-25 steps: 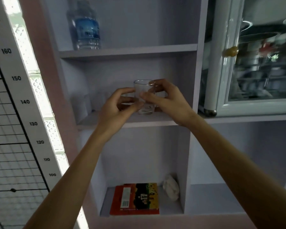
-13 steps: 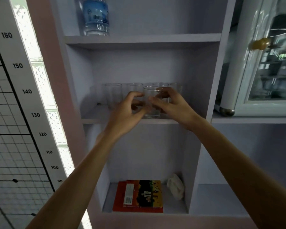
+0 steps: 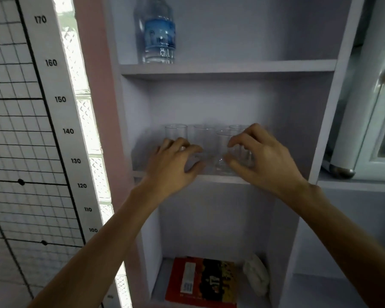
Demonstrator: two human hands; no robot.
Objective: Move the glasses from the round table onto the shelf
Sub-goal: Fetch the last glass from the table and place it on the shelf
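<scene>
Several clear glasses stand in a row at the back of the middle shelf (image 3: 209,177). One more glass (image 3: 223,152) stands upright near the shelf's front edge. My right hand (image 3: 260,158) is just right of it, fingers curled and apart, with thumb and index tips over its right side and no grip that I can see. My left hand (image 3: 176,165) hovers to the left with spread fingers and holds nothing; it partly covers the leftmost back glass (image 3: 176,133). The round table is out of view.
A water bottle (image 3: 157,32) stands on the shelf above. A red and black book (image 3: 201,281) and a white crumpled thing (image 3: 256,274) lie on the shelf below. A glass-door cabinet (image 3: 373,121) is at the right and a height chart (image 3: 53,107) at the left.
The glass that both hands carried now stands on the middle shelf. My left hand has let go and moved left; my right hand's fingers have loosened. The view has moved closer.
</scene>
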